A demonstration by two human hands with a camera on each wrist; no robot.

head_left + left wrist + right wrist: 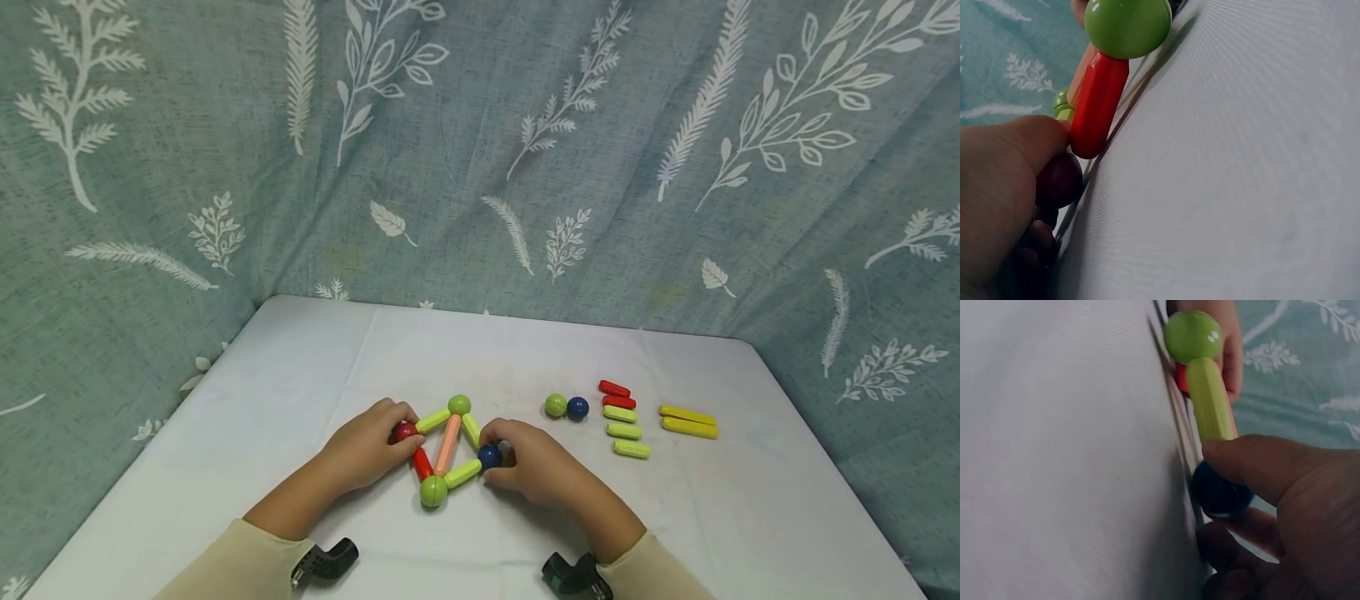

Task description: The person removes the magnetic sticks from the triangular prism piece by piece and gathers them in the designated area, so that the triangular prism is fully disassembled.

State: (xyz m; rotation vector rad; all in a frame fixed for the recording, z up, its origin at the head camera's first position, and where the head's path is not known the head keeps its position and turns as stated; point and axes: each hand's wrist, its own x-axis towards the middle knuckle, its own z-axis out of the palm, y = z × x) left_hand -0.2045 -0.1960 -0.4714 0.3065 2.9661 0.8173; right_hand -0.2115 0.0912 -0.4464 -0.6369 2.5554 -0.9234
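Note:
A diamond frame of toy rods and balls lies on the white table between my hands. My left hand [373, 444] pinches the red ball [405, 431] at its left corner. On the opposite corner my right hand [534, 460] grips a dark blue ball [490, 457] between thumb and fingers. Green balls form the far corner [459, 405] and the near corner [433, 492], joined by a salmon rod [447, 446] across the middle. A red rod [1099, 103] makes the near left side; a yellow-green rod [1210, 400] makes the near right side. Two more yellow-green rods form the far sides.
Right of the frame lie a loose green ball [556, 405] and a blue ball [577, 408] side by side. Beyond them are two short red rods [615, 388], several yellow-green rods [624, 431] and two longer yellow rods [688, 422]. A leaf-patterned curtain [465, 167] hangs behind the table.

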